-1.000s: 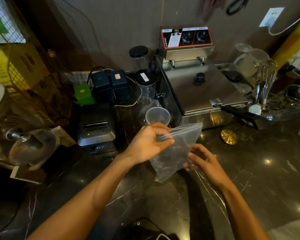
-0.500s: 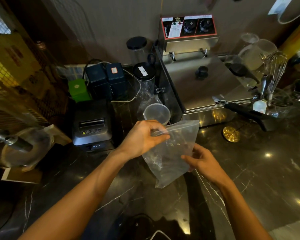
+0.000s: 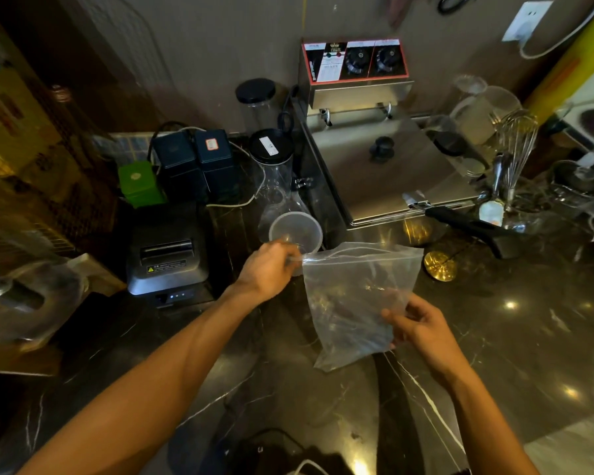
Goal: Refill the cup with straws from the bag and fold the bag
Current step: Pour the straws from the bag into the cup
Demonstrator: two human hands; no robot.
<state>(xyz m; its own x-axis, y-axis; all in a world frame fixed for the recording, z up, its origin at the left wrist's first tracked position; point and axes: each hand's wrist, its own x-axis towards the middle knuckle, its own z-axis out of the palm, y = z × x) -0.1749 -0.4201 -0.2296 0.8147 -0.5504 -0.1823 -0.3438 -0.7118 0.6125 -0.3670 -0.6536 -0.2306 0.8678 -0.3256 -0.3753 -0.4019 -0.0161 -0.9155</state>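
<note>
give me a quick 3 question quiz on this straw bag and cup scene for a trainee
1. True or false: the clear plastic zip bag is lying flat on the dark marble counter.
2. Which hand pinches the bag's top corner beside the clear round plastic cup? A) left hand B) right hand C) neither
3. Fill in: the grey receipt printer stands to the ____ of the cup in the picture.

Key
1. False: both hands hold it up off the counter.
2. A; the right hand grips the bag's lower right side.
3. left
</note>
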